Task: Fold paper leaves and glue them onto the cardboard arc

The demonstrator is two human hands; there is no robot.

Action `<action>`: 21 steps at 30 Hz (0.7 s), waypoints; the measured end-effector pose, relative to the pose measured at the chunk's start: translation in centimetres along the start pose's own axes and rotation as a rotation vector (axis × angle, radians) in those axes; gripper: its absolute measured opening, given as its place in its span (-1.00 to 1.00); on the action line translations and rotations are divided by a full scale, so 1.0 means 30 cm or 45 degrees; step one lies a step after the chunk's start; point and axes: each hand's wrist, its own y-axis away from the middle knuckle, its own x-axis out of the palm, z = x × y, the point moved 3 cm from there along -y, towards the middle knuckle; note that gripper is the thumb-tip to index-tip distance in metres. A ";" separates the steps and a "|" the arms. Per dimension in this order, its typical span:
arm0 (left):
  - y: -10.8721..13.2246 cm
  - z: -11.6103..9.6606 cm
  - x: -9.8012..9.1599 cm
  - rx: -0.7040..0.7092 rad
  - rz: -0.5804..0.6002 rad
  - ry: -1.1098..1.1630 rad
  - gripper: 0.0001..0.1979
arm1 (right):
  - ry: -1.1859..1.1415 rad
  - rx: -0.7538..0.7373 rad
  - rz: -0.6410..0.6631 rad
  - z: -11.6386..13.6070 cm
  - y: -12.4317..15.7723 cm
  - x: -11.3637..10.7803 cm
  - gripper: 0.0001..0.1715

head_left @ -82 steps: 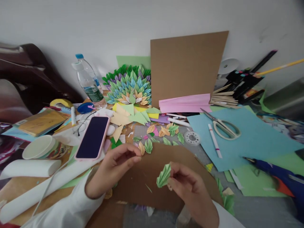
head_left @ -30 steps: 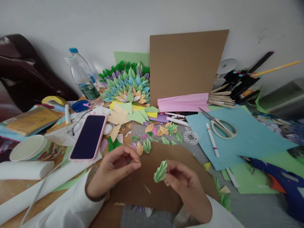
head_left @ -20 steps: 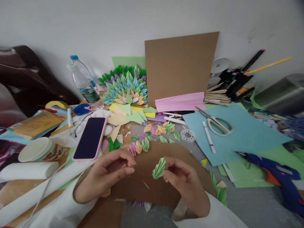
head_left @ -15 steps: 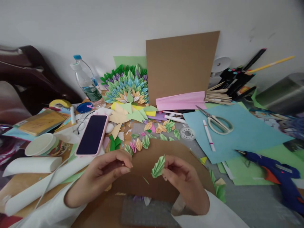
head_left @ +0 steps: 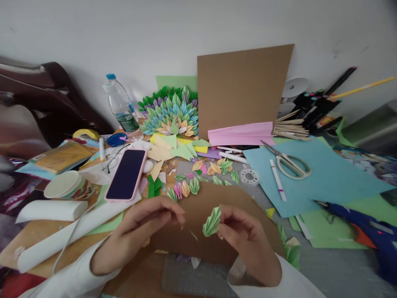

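Note:
In my right hand (head_left: 245, 236) a pleated light green paper leaf (head_left: 212, 222) is pinched between thumb and fingers, its folds facing left. My left hand (head_left: 149, 231) is held to the left of it, apart from the leaf, with fingers loosely bent and nothing visible in them. Both hands hover over a brown cardboard piece (head_left: 192, 203) with a curved top edge. A thin pale green sliver (head_left: 194, 235) shows over the cardboard between them. Small folded leaves, among them a green one (head_left: 194, 186), an orange one (head_left: 185, 188) and a pink one (head_left: 178, 191), line its upper left edge.
A blue glue gun (head_left: 353, 223) and scissors (head_left: 291, 165) lie on coloured paper at right. A phone (head_left: 126, 174), paper rolls (head_left: 74, 231) and bottles (head_left: 124, 116) stand or lie at left. Behind are a paper peacock (head_left: 173, 111) and an upright brown board (head_left: 242, 91).
The whole view has shifted slightly, so things appear farther right. My left hand's fingers have tipped downward and its thumb has drawn back. The right hand still holds the paper leaf.

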 end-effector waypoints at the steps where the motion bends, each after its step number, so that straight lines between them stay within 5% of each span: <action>1: -0.010 0.002 -0.001 0.005 -0.013 -0.027 -0.77 | 0.004 -0.002 0.011 -0.002 0.000 0.002 -0.82; 7: -0.094 0.017 0.041 0.221 0.127 -0.131 -0.88 | 0.143 0.126 0.161 -0.025 -0.001 0.022 -0.90; 13: -0.118 0.069 0.062 0.250 0.183 -0.122 -0.96 | 0.273 0.213 0.143 -0.053 -0.002 0.026 -0.89; 21: -0.092 0.066 0.061 0.332 0.100 -0.221 -0.90 | 0.435 -0.050 0.152 -0.002 0.011 0.055 -0.89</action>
